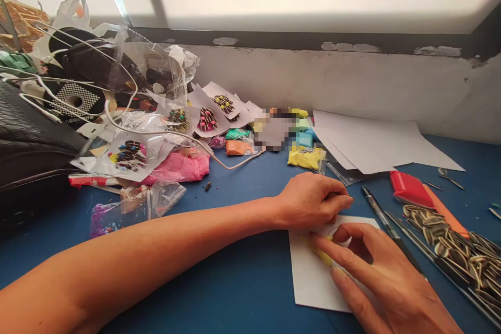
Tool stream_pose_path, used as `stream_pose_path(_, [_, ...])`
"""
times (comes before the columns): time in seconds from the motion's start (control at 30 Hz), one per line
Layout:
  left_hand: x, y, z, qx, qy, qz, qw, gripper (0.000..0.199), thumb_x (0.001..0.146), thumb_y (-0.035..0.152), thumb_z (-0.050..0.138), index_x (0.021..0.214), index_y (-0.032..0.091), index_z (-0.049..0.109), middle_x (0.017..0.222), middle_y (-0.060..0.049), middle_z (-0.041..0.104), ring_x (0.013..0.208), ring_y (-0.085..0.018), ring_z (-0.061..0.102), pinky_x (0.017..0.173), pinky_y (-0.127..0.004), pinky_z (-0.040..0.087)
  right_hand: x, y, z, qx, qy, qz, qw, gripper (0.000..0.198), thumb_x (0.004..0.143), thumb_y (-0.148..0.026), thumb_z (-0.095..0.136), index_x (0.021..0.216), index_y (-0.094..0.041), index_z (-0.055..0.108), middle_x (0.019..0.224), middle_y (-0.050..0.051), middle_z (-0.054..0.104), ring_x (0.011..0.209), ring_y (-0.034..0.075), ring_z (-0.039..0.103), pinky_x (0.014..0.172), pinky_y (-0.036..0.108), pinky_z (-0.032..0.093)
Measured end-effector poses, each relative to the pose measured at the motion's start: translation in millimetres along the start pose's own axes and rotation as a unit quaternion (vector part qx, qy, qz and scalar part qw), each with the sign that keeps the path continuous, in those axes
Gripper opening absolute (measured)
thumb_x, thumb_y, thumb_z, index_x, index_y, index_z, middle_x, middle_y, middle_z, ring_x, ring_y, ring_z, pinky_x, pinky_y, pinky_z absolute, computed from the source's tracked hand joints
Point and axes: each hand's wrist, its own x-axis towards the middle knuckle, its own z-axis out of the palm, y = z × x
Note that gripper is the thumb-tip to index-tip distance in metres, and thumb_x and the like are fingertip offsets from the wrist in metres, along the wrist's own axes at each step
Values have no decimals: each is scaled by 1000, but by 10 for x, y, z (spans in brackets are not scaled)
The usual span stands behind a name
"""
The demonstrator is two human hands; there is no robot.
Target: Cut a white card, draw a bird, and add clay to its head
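Note:
A small white sheet of paper (313,287) lies under both hands, with a flattened piece of yellow clay (323,257) on it. My left hand (311,201) rests across the far edge of the sheet, its fingers curled in and their tips mostly hidden. Whatever those fingers may hold does not show. At the near right, my right hand (376,266) reaches over the sheet with thumb and fingers apart. Its index fingertip touches the yellow clay, and the thumb stays to the near side of it.
Right of the sheet lie a pen (379,211), striped sunflower seeds (434,229) and a red clay packet (410,190). Large white papers (376,141) sit by the wall. Colored clay packets (307,158), seed-and-clay pieces on paper (207,119), a white cable (172,132) and bags crowd the left.

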Motion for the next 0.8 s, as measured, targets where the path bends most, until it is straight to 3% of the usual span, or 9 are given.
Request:
stream_pose_path(0.1, [4,-20,6,-5,2,6,1000,26,94,29,49,78,17,64,67,2,67,68,-10,58,64,-18,40,-22,-33,2,6,18,-7,1000,35,92,-27,52,124,-24,66,102,9,56,82,17,62,67,27,56])
stream_pose_path(0.27, [14,-54,24,-17,18,21,999,25,93,29,50,76,17,64,63,3,63,65,-9,54,59,-19,36,-6,-101,-2,-1,20,29,999,33,93,-30,52,121,-25,69,110,11,56,93,22,61,75,33,55])
stream_pose_path(0.43, [13,-53,28,-10,26,18,999,26,92,31,51,77,16,67,66,2,65,65,-10,52,59,-20,35,116,-109,3,-53,-15,-19,998,33,92,-30,52,119,-22,70,102,12,59,87,21,63,71,32,57])
stream_pose_path(0.57, [5,-36,26,-6,25,10,1000,26,92,31,52,75,16,66,65,2,65,64,-10,52,59,-20,35,168,-107,9,-94,2,-41,995,34,91,-30,50,116,-20,72,98,14,61,84,23,63,68,35,57])
stream_pose_path(0.8, [11,-41,28,-15,21,18,999,24,93,27,51,75,17,64,64,3,65,65,-10,55,61,-19,37,-35,-85,-7,-9,39,-1,999,32,95,-30,51,120,-21,68,111,13,55,97,24,58,78,36,53])
